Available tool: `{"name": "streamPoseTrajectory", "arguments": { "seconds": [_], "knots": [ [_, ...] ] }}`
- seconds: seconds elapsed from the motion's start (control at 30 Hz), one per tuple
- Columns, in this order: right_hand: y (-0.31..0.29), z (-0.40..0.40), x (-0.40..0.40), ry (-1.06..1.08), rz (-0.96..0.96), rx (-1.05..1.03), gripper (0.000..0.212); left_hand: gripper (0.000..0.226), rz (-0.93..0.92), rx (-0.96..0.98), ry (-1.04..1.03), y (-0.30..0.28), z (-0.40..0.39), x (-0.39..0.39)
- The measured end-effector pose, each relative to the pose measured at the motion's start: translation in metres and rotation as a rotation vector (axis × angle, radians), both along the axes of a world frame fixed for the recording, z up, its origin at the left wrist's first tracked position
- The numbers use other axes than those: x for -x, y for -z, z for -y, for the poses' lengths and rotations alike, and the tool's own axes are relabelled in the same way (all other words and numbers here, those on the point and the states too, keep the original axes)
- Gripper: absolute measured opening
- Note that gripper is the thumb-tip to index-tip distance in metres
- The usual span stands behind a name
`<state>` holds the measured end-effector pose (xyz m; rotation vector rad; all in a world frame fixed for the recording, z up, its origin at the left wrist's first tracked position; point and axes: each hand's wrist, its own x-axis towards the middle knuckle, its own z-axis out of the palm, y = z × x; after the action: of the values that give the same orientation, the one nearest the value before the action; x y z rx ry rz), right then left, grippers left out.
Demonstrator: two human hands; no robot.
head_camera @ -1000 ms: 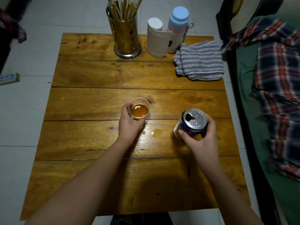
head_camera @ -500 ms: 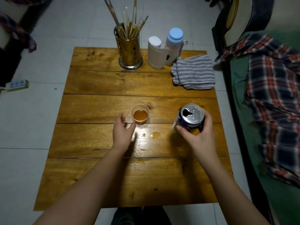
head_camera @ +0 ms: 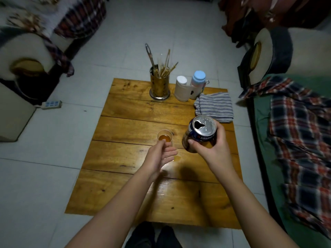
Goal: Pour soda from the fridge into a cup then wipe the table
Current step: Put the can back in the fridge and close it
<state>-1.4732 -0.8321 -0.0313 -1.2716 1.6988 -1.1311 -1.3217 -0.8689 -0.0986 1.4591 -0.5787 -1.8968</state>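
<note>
A small clear cup (head_camera: 165, 136) with amber soda in it stands on the low wooden table (head_camera: 136, 122). My left hand (head_camera: 158, 157) hovers just in front of the cup, fingers apart, holding nothing. My right hand (head_camera: 212, 149) grips an opened dark blue soda can (head_camera: 200, 133), lifted off the table to the right of the cup. A small amber spill (head_camera: 176, 158) lies on the wood between my hands. A striped grey cloth (head_camera: 215, 106) lies folded at the table's far right.
A brass holder of chopsticks (head_camera: 160, 85), a white paper roll (head_camera: 181, 89) and a blue-capped bottle (head_camera: 198, 81) stand along the far edge. A sofa with a plaid blanket (head_camera: 302, 140) borders the right side. A power strip (head_camera: 51, 104) lies on the tiled floor at left.
My left hand has let go of the cup and drawn back. My right hand has raised the can off the table. My head has risen, so the view is wider.
</note>
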Motion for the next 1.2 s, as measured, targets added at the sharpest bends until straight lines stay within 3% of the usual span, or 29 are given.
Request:
{"name": "streamPoseTrajectory", "arguments": {
  "seconds": [0.27, 0.7, 0.97, 1.2],
  "knots": [
    [-0.034, -0.005, -0.037, -0.235, 0.043, 0.062, 0.067, 0.042, -0.248, -0.031, -0.125, -0.055, -0.034, -0.028],
    [-0.049, -0.040, -0.179, -0.795, 0.074, -0.013, 0.071, 0.045, -0.262, 0.031, -0.611, -0.072, -0.146, -0.162],
    [-0.057, -0.137, -0.305, -1.182, 0.093, 0.005, 0.065, 0.040, -0.234, 0.058, -1.012, -0.088, -0.285, -0.259],
    [-0.056, -0.264, -0.403, -1.416, 0.081, 0.003, 0.062, 0.040, -0.195, 0.073, -1.212, -0.085, -0.434, -0.329]
  ]
}}
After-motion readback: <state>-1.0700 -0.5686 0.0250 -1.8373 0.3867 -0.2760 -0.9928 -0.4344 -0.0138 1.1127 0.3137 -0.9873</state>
